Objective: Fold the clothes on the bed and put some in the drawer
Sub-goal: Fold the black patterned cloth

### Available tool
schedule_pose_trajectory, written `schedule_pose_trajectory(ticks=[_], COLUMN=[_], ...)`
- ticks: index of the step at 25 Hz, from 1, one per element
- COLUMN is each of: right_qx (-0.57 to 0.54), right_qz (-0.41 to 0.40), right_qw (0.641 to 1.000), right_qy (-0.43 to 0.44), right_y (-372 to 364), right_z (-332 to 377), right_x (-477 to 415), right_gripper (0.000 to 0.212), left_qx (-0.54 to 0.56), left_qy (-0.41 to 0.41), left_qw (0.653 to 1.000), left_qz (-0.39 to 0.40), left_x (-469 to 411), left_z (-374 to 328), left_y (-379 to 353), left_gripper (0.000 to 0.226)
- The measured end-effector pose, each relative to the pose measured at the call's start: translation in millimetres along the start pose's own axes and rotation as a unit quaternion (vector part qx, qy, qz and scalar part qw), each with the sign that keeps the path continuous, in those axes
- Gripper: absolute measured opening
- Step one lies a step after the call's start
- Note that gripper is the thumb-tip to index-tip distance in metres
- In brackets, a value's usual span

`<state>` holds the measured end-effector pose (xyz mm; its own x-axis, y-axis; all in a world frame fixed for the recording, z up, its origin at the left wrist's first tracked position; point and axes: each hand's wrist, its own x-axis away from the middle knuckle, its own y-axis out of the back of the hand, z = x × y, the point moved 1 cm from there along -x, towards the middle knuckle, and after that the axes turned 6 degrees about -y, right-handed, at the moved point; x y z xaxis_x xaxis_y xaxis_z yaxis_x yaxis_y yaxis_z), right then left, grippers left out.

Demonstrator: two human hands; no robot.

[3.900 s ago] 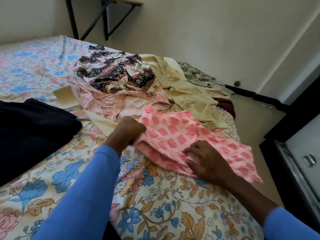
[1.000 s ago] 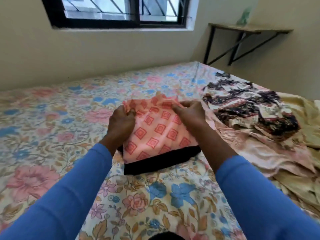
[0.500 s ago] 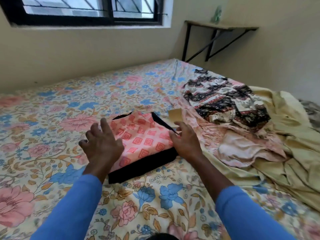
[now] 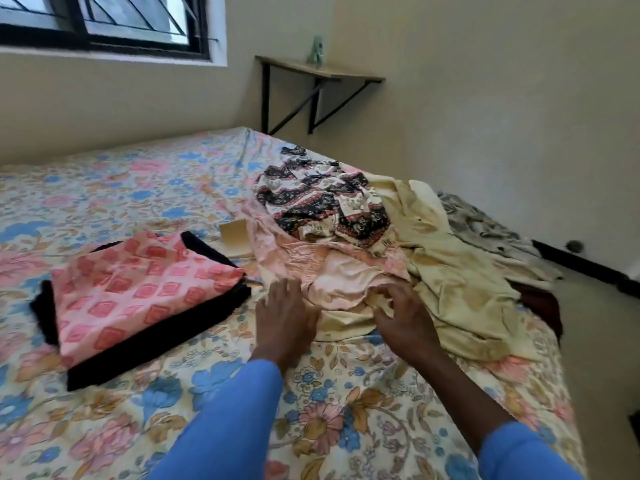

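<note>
A folded pink garment with red squares [image 4: 138, 285] lies on a folded black garment [image 4: 162, 344] on the flowered bed [image 4: 104, 188]. To the right is a heap of loose clothes: a pale pink piece [image 4: 329, 271], a cream piece [image 4: 460, 292] and a dark patterned piece [image 4: 322, 202]. My left hand [image 4: 284, 317] lies with straight fingers at the near edge of the pale pink piece. Fingers spread and slightly bent, my right hand [image 4: 403, 317] touches the cream cloth just below it. Neither hand grips anything.
A grey garment [image 4: 485, 220] hangs over the bed's far right edge, with a dark red cloth [image 4: 540, 303] below it. A small tan card [image 4: 235, 237] lies beside the heap. A wall shelf [image 4: 318, 71] stands behind the bed, under a window [image 4: 104, 26].
Both hands have left the folded pink and black stack and moved right to the near edge of the loose heap. The view has turned right.
</note>
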<state>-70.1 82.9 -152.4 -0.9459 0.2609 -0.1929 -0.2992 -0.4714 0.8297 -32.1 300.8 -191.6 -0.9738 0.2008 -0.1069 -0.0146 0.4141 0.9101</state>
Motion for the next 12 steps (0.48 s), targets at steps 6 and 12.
schedule_pose_trajectory(ticks=[6, 12], right_qx=[0.259, 0.193], right_qz=[0.096, -0.124], right_qw=[0.957, 0.973], right_qy=[0.087, 0.005], right_y=[-19, -29], right_z=[15, -20], right_x=[-91, -134], right_gripper=[0.056, 0.048], left_qx=[-0.045, -0.060], left_qy=[-0.013, 0.010], left_qw=[0.996, 0.990], left_qz=[-0.078, -0.128], left_x=[-7, -18], left_z=[10, 14], left_y=[-36, -46], left_gripper=[0.063, 0.060])
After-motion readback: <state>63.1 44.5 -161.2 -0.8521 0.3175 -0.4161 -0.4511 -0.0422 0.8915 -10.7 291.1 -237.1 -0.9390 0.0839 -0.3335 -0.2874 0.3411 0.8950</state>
